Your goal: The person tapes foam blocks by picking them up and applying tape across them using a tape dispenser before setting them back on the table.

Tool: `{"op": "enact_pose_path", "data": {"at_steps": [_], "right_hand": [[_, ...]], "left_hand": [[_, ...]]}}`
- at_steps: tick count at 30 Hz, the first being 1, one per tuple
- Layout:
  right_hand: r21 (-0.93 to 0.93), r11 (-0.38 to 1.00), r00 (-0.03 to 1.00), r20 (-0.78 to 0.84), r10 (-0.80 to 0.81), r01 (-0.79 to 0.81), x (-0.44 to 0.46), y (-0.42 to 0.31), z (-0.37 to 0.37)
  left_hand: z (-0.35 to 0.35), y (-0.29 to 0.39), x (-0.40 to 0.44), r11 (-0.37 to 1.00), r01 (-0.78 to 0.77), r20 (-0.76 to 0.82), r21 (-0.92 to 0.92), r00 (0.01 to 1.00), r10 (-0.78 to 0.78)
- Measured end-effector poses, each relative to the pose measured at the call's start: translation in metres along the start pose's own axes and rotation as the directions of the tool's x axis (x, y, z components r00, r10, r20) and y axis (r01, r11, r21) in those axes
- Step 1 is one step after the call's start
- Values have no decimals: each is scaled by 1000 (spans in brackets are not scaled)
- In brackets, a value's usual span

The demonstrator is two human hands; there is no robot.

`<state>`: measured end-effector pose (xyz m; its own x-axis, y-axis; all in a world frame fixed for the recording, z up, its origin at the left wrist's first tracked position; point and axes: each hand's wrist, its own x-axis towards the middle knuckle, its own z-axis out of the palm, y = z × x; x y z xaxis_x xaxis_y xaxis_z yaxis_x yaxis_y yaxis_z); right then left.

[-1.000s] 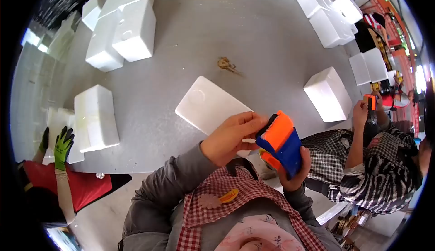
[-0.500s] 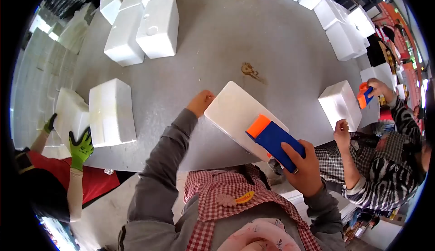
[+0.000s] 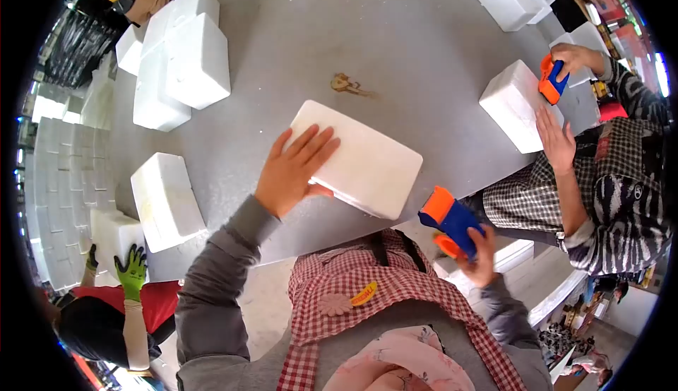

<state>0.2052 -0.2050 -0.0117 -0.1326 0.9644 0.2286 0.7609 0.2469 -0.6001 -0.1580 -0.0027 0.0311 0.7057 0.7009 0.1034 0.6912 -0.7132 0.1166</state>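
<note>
A white foam box lies at an angle near the front edge of the grey table. My left hand rests on its left end, fingers spread over the top and the thumb by the near side. Off the table edge, to the right of the box, my right hand grips a blue and orange tape dispenser. The dispenser is apart from the box, its wide orange end toward the table. The underside of the box is hidden.
At right a co-worker holds another tape dispenser against a foam box. At left a person in green gloves handles a box beside another foam box. Stacked foam boxes stand back left. A brown stain marks the table.
My left hand has moved from beside the box onto its top, fingers now spread. The box has turned. My right hand has drawn the tape dispenser off the box, toward the right.
</note>
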Motion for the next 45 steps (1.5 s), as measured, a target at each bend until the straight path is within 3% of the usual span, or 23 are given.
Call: {"op": "enact_pose_path", "data": {"at_steps": [4, 7, 9, 11, 13, 14, 16, 17, 18, 19, 21, 22, 23, 25, 27, 29, 34, 36, 38, 40, 41, 43, 45], "right_hand": [[311, 945, 958, -226, 176, -100, 22, 34, 88], [769, 618, 928, -93, 362, -164, 65, 70, 105], [821, 534, 910, -44, 412, -202, 89, 69, 87], [857, 451, 894, 25, 447, -250, 73, 57, 90], [988, 129, 748, -25, 663, -81, 35, 16, 121], [873, 445, 761, -147, 631, -200, 8, 10, 166], [666, 684, 779, -245, 576, -296, 5, -9, 201], [788, 554, 743, -196, 640, -269, 2, -27, 214], [884, 411, 709, -142, 691, -224, 16, -50, 209], [895, 414, 719, -177, 673, -167, 36, -40, 206], [846, 528, 753, -301, 586, -72, 77, -10, 205], [777, 566, 785, -159, 599, -275, 98, -12, 179], [660, 592, 782, -10, 623, -463, 106, -19, 154], [638, 662, 808, -103, 580, -394, 101, -17, 163], [704, 656, 805, -208, 555, -271, 70, -30, 174], [925, 376, 762, -202, 615, -58, 7, -84, 199], [970, 224, 623, -117, 774, -96, -31, -152, 242], [893, 450, 589, -356, 725, -15, -2, -106, 227], [950, 301, 609, -192, 769, -80, 7, -71, 194], [919, 373, 666, -201, 719, -125, -4, -71, 183], [881, 449, 730, -208, 651, -150, -7, -72, 178], [958, 278, 643, -173, 746, -64, -49, -108, 201], [941, 252, 769, 15, 639, -227, -86, -159, 194]], "left_hand": [[5, -20, 66, 996, -86, -117, -20, 990, 83], [14, -27, 109, 967, -235, -181, 100, 951, 250], [26, -34, 130, 889, -395, -135, 233, 892, 432], [42, -44, 146, 928, -352, -119, 119, 923, 366], [54, -43, 147, 930, -355, -119, 96, 923, 365], [56, -41, 139, 957, -267, -122, 115, 952, 281], [63, -38, 122, 974, -148, -206, 171, 961, 182], [68, -30, 97, 970, -167, -166, 177, 966, 197], [63, -11, 73, 973, 73, -63, 218, 996, -61], [58, 1, 57, 908, 311, -15, 281, 947, -320], [51, 10, 2, 917, 391, 12, 71, 919, -393], [35, 14, -10, 879, 475, 155, -34, 872, -465], [42, 10, -20, 883, 468, 159, -30, 875, -458], [78, -2, -27, 995, 86, -423, 53, 905, -56], [84, -1, -26, 988, 117, -371, 97, 926, -74], [66, 11, -28, 937, 317, -98, -146, 938, -332], [79, 59, -33, 856, 495, -47, -152, 861, -507], [74, 81, -38, 894, 409, -69, -184, 902, -427], [64, 82, -34, 914, 355, -68, -196, 925, -374], [31, 79, -2, 969, 227, -17, 93, 974, -226], [78, 53, 11, 962, 13, -346, 271, 934, 85], [91, 50, 19, 993, 77, -196, 92, 979, -57], [89, 54, 20, 992, 103, -195, 71, 977, -87]]}}
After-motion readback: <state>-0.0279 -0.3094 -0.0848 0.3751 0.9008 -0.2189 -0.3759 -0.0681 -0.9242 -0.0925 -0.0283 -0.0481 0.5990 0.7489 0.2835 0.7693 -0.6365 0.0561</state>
